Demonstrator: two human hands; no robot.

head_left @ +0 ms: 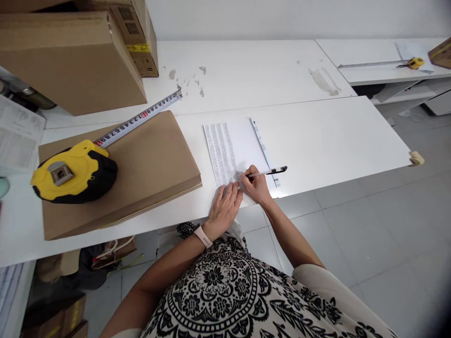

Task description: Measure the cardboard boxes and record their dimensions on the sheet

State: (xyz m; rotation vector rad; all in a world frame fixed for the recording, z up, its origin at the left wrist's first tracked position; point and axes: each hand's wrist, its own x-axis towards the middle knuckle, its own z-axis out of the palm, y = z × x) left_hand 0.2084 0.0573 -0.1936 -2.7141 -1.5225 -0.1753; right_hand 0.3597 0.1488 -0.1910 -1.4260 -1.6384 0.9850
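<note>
My right hand (256,186) is closed round a pen (267,172), its tip down on a white sheet of paper (243,141). Columns of small handwritten marks cover the left part of that sheet. My left hand (226,204) lies flat with fingers stretched over the sheet's near edge, just left of the pen. A narrow light-blue printed strip (263,148) runs along the right side of the paper. To the left, a yellow and black tape measure (75,171) sits on a flat brown cardboard box (158,164), its blade pulled out toward the back.
Larger cardboard boxes (77,61) stand at the back left. The white table (327,136) stretches right to a corner with a beige guard (416,158). A second tape measure (415,63) lies on the far-right table. More boxes (56,319) are below at the left.
</note>
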